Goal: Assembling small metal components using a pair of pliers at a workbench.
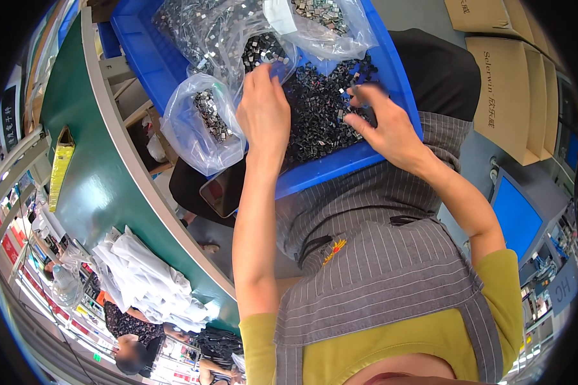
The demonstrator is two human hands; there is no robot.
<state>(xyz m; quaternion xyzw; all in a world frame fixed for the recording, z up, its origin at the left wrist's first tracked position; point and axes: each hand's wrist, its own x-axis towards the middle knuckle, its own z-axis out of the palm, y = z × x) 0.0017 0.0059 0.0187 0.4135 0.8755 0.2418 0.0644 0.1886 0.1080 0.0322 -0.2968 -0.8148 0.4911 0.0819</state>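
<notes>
A blue plastic tub [412, 96] on my lap holds a heap of small black parts [321, 119] and several clear bags. My left hand [263, 109] is at the mouth of a clear bag of black and silvery pieces [262, 51]. Its fingers are bunched, and what they hold, if anything, is hidden. Over the right side of the heap, my right hand [388, 125] has its thumb and fingers apart, with small parts close to the tips. Another clear bag [180, 122] with silvery pieces [212, 115] hangs over the tub's left rim.
A bag of metallic pieces [321, 16] lies at the tub's far end. Left is a green table [87, 173] with white cloth [144, 276] and a yellow strip [61, 170]. A phone-like dark slab [223, 192] is by my leg. Cardboard boxes [504, 96] and a blue screen [517, 215] stand right.
</notes>
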